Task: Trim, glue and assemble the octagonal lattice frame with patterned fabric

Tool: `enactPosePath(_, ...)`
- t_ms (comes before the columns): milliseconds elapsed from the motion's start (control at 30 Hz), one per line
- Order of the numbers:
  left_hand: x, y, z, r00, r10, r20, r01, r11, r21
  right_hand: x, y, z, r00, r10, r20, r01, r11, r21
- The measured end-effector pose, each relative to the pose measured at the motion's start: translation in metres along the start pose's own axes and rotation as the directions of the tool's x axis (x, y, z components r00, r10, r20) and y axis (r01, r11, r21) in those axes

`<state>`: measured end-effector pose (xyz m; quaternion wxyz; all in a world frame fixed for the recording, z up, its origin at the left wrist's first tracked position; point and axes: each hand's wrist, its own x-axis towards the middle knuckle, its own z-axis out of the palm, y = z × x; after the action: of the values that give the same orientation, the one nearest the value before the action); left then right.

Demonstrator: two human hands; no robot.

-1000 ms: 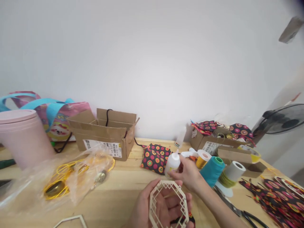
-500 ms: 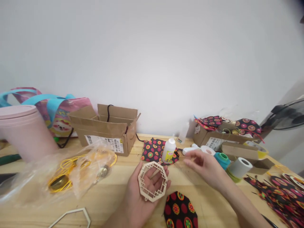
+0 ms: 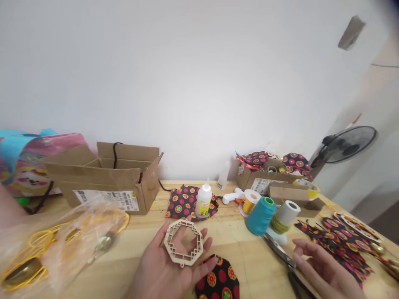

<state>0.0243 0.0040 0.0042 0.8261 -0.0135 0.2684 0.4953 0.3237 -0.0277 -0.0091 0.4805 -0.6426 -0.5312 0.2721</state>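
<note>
My left hand (image 3: 174, 257) lies palm up with fingers spread, and a pale wooden octagonal lattice frame (image 3: 168, 245) with small loops at its edge rests on it. Just below its fingertips is an octagonal piece of black patterned fabric (image 3: 222, 280), partly covered by them. On the right, my right hand (image 3: 324, 265) is held with fingers apart and slightly bent, right beside a pair of scissors (image 3: 279, 250). Whether its fingertips touch the scissors I cannot tell. Beyond the left hand, a white glue bottle (image 3: 204, 201) stands upright on a patterned cloth (image 3: 181, 203).
Thread spools, including a teal cone (image 3: 261, 216), stand right of centre near a white hot glue gun (image 3: 233, 196). An opened cardboard box (image 3: 106, 182) and a plastic bag (image 3: 84, 236) with yellow cord occupy the left. Fabric scraps (image 3: 339, 245) lie at right.
My right hand has moved right and nearer, from beside the spools to the scissors. The left hand still carries the wooden frame. The view has turned right, bringing the fan further in.
</note>
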Motion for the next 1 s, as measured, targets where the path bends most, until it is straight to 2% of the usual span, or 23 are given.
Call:
enactPosePath(67, 0.001, -0.001, -0.001, 0.999, -0.024, 0.039, 0.023, 1.000, 0.007, 0.000, 0.000, -0.001, 0.999, 0.000, -0.036, 0.001, 1.000, 0.020)
enactPosePath(167, 0.001, 0.000, -0.004, 0.992, -0.043, 0.116, 0.040, 0.999, 0.032, -0.003, -0.011, 0.016, 0.998, -0.044, 0.051, 0.043, 0.999, 0.008)
enactPosePath(333, -0.001, 0.003, -0.004, 0.978, 0.050, 0.204, -0.055, 0.998, 0.017, 0.008, -0.048, 0.083, 0.942, -0.204, 0.266, 0.225, 0.973, -0.050)
enactPosePath(433, 0.000, 0.004, -0.004, 0.963, 0.125, 0.238, -0.131, 0.991, 0.007, 0.032, -0.069, 0.127, 0.927, -0.247, 0.284, 0.259, 0.966, -0.005)
enactPosePath(500, 0.002, 0.007, -0.005, 0.949, 0.220, 0.226, -0.223, 0.975, -0.014, 0.049, -0.075, 0.151, 0.913, -0.275, 0.303, 0.279, 0.960, 0.029)
enactPosePath(600, 0.007, 0.014, -0.009, 0.931, 0.336, 0.144, -0.333, 0.942, -0.043, 0.069, -0.071, 0.172, 0.894, -0.299, 0.334, 0.288, 0.954, 0.081)
enactPosePath(700, 0.011, 0.020, -0.012, 0.938, 0.330, 0.108, -0.326, 0.944, -0.052, 0.076, -0.066, 0.179, 0.876, -0.325, 0.356, 0.292, 0.946, 0.143)
enactPosePath(767, 0.014, 0.021, -0.012, 0.940, 0.323, 0.108, -0.319, 0.946, -0.050, 0.075, -0.070, 0.174, 0.873, -0.350, 0.338, 0.294, 0.933, 0.208)
enactPosePath(900, 0.017, 0.021, -0.014, 0.944, 0.311, 0.113, -0.309, 0.950, -0.033, 0.063, -0.097, 0.145, 0.896, -0.391, 0.211, 0.292, 0.875, 0.385)
enactPosePath(1000, 0.017, 0.021, -0.015, 0.954, 0.278, 0.114, -0.278, 0.960, -0.017, 0.052, -0.114, 0.124, 0.891, -0.390, 0.231, 0.239, 0.838, 0.490)
